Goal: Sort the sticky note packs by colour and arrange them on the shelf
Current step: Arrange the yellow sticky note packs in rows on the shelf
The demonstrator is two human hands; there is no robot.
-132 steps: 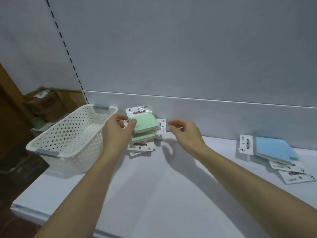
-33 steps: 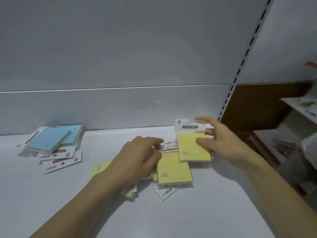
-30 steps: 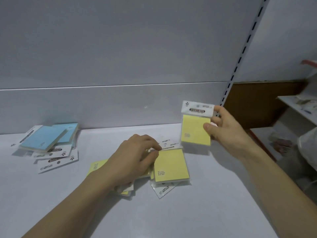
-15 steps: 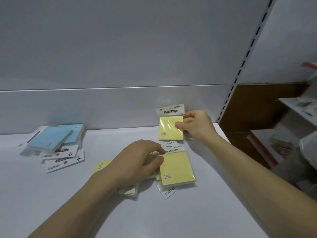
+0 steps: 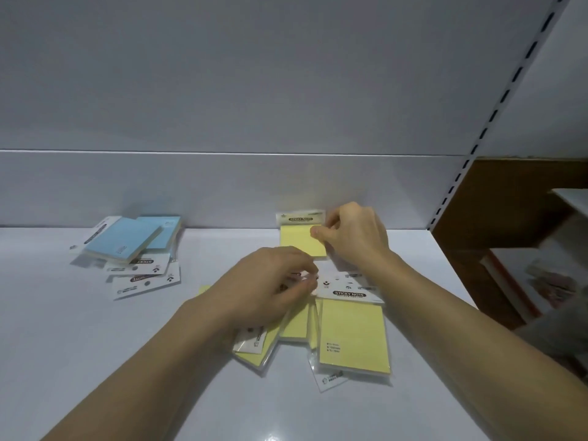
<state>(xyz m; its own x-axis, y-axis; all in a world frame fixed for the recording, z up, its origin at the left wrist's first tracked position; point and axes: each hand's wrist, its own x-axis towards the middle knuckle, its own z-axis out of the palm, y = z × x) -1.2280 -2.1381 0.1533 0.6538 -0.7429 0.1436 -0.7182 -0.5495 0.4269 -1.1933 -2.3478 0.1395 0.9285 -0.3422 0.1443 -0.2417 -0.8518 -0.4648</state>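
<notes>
A yellow sticky note pack (image 5: 299, 241) stands upright against the shelf's back wall, and my right hand (image 5: 353, 237) pinches its right edge. Several more yellow packs (image 5: 351, 334) lie loosely piled on the white shelf (image 5: 95, 361) in front of it. My left hand (image 5: 270, 288) rests on the left part of that pile, fingers curled around a pack under it. A pile of blue packs (image 5: 127, 240) lies at the left by the back wall.
The grey back wall (image 5: 222, 186) bounds the shelf behind the packs. A slotted upright (image 5: 471, 154) marks the shelf's right end. Beyond it are a brown panel (image 5: 509, 202) and lower shelves with goods.
My right hand has lifted one yellow pack off the pile and set it upright against the back wall. My left hand has stayed on the yellow pile.
</notes>
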